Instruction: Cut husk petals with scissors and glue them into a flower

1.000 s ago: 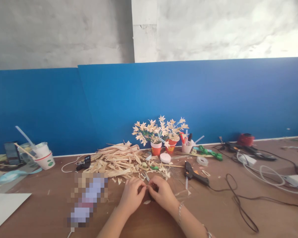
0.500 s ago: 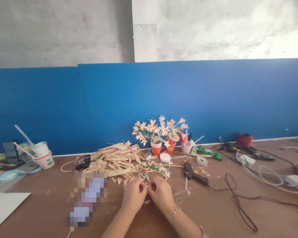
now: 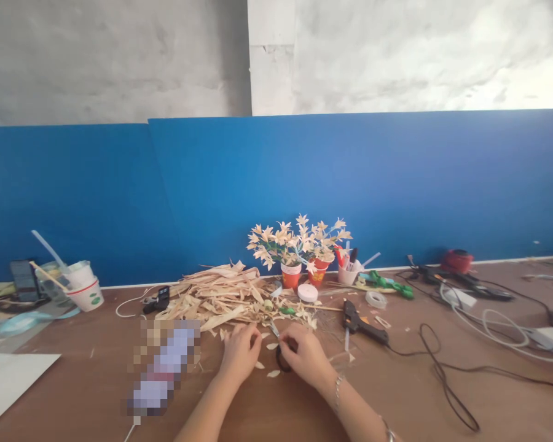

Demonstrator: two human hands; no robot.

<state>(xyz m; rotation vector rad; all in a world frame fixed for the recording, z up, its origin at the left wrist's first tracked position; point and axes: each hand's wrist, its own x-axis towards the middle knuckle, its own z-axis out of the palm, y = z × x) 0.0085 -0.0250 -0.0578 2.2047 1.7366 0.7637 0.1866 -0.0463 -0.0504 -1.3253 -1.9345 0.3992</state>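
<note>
On the bench (image 3: 267, 417), left hand (image 3: 240, 355) and right hand (image 3: 306, 355) flank scissors (image 3: 274, 330), fingers curled, any hold unclear; light pinches best spare thin pale slips (image 3: 273, 373).

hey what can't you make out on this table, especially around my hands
All in the head view:
- Right hand: any small piece in its fingertips, too small to tell.
- Left hand: its palm, hidden by the back of the hand.
- Scissors: middle part, behind the right fingers.
- Lilac patch: what it is, blurred into blocks.
- White sheet: its far side, cut off by the left edge.
</note>
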